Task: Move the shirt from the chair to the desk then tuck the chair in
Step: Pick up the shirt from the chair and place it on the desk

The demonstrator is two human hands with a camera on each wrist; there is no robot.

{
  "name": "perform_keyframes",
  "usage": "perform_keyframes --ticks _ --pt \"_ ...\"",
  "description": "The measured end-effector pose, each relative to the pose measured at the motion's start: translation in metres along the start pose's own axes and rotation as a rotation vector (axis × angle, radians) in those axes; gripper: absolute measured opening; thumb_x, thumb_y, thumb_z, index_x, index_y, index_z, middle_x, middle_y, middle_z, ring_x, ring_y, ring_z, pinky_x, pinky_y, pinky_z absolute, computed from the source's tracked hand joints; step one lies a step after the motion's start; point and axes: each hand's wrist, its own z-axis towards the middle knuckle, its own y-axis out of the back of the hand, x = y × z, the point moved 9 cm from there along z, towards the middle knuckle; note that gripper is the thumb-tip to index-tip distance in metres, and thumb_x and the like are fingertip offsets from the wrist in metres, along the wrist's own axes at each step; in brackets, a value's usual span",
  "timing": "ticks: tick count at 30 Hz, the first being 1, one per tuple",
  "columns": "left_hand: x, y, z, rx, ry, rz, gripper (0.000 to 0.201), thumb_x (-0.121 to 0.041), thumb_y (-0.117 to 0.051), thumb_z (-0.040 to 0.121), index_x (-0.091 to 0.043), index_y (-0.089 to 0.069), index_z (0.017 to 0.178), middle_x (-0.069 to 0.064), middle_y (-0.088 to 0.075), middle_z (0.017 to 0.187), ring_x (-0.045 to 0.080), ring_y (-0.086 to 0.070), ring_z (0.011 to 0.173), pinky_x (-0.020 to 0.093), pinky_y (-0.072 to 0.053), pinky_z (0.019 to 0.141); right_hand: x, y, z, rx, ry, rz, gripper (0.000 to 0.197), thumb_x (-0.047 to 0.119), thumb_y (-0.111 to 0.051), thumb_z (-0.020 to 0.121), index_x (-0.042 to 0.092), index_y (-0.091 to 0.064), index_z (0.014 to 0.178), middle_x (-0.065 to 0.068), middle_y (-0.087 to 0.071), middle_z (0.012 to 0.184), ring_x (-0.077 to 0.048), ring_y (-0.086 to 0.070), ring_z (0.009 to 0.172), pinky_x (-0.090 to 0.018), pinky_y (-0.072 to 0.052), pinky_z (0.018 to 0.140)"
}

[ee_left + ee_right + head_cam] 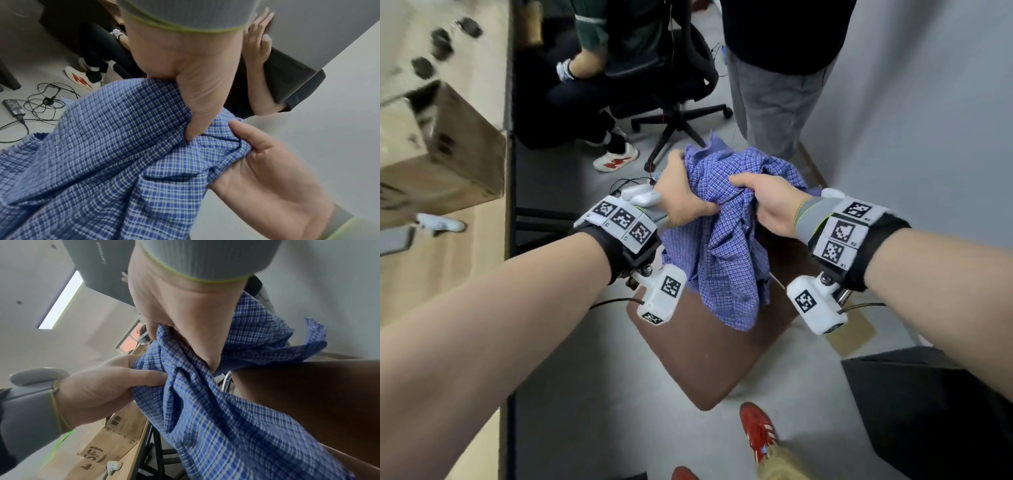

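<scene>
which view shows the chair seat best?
Head view: the brown chair seat shows almost whole under the blue checked shirt. Right wrist view catches only a dark brown blur. Left wrist view shows none of it.
</scene>
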Motion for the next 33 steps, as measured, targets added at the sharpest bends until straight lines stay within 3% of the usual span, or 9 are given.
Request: perform_keyframes --ticks 5,8,12,16,18,20,23,28,33 --pt "-0.005 0.056 -0.039 -0.079 -0.066 0.108 0.095 -0.026 -0.088 0.056 -0.025 -0.049 0.143 -0.010 -0.057 0.133 0.009 -0.053 0.126 0.016 -0.034 0.100 0.030 -0.031 -0.026 0.063 0.065 -0.080 0.040 0.048 -0.055 0.095 0.019 -0.072 0.117 -0.004 -0.077 0.122 -0.018 -0.074 0.107 -0.034 -0.057 0.091" --pt "-0.005 0.088 -0.064 -0.125 -0.025 0.147 0.082 -0.037 -0.082 0.045 -0.027 -0.065 0.125 -0.007 -0.064 0.123 0.012 -0.059 0.117 0.024 -0.043 0.100 0.045 0.007 -0.025 -0.273 0.149 0.027 0.049 0.059 -0.066 0.072 0.016 -0.071 0.096 -0.005 -0.076 0.099 -0.028 -0.074 0.095 -0.038 -0.059 0.086" --pt "0.003 0.127 -0.097 -0.183 -0.001 0.085 0.088 -0.048 -0.077 0.036 -0.024 -0.065 0.120 -0.004 -0.065 0.120 0.012 -0.061 0.112 0.029 -0.048 0.101 0.064 0.022 -0.039 -0.589 0.319 -0.112 0.030 0.038 -0.049 0.091 0.010 -0.060 0.091 -0.009 -0.065 0.100 -0.026 -0.059 0.092 -0.032 -0.041 0.080" --pt "0.031 0.157 -0.131 -0.195 0.019 0.037 0.077 -0.033 -0.092 0.059 -0.019 -0.057 0.126 -0.007 -0.060 0.121 0.006 -0.058 0.108 0.016 -0.043 0.092 0.038 -0.082 -0.042 -0.128 0.097 -0.049 0.036 0.039 -0.045 0.102 0.010 -0.056 0.085 -0.014 -0.064 0.100 -0.029 -0.059 0.096 -0.029 -0.038 0.079" --pt "0.056 0.176 -0.153 -0.226 0.056 -0.012 0.079 -0.033 -0.092 0.060 -0.020 -0.055 0.129 -0.008 -0.059 0.122 0.004 -0.058 0.108 0.007 -0.041 0.086 0.006 -0.153 -0.062 0.199 -0.005 -0.074 0.024 0.029 -0.040 0.109 0.013 -0.055 0.119 0.001 -0.060 0.115 -0.018 -0.055 0.106 -0.016 -0.046 0.089" --pt "0.074 0.186 -0.164 -0.264 0.107 -0.055 0.080 -0.033 -0.092 0.061 -0.020 -0.055 0.131 -0.009 -0.058 0.122 0.000 -0.057 0.102 -0.002 -0.038 0.078 -0.006 -0.186 -0.083 0.285 0.056 -0.155 0.031 0.011 -0.040 0.109 0.002 -0.053 0.136 0.001 -0.060 0.123 -0.017 -0.060 0.107 -0.002 -0.049 0.068" --pt "0.117 0.217 -0.199 -0.416 0.230 -0.114 0.088 -0.043 -0.091 0.057 -0.022 -0.052 0.133 -0.009 -0.056 0.123 0.004 -0.057 0.107 0.012 -0.044 0.091 -0.034 -0.247 -0.101 0.464 -0.061 0.049 0.052 0.038 -0.033 0.110 0.010 -0.075 0.097 -0.002 -0.080 0.084 -0.019 -0.076 0.073 -0.018 -0.057 0.049" --pt "0.181 0.253 -0.255 -0.532 0.384 -0.109 0.094 -0.045 -0.089 0.060 -0.016 -0.047 0.139 -0.006 -0.053 0.126 0.010 -0.053 0.117 0.023 -0.040 0.099 -0.082 -0.332 -0.122 0.658 -0.200 0.086 0.089 0.071 -0.059 0.082 0.004 -0.060 0.140 -0.022 -0.066 0.137 -0.042 -0.063 0.125 -0.053 -0.053 0.105" --pt "0.252 0.286 -0.323 -0.552 0.472 -0.052 0.090 -0.032 -0.086 0.073 -0.009 -0.039 0.145 0.004 -0.046 0.144 0.015 -0.045 0.132 0.015 -0.031 0.099 -0.146 -0.434 -0.180 0.953 -0.316 -0.198 0.029 0.028 -0.051 0.103 0.008 -0.070 0.110 -0.007 -0.080 0.097 -0.019 -0.078 0.085 -0.031 -0.064 0.077"
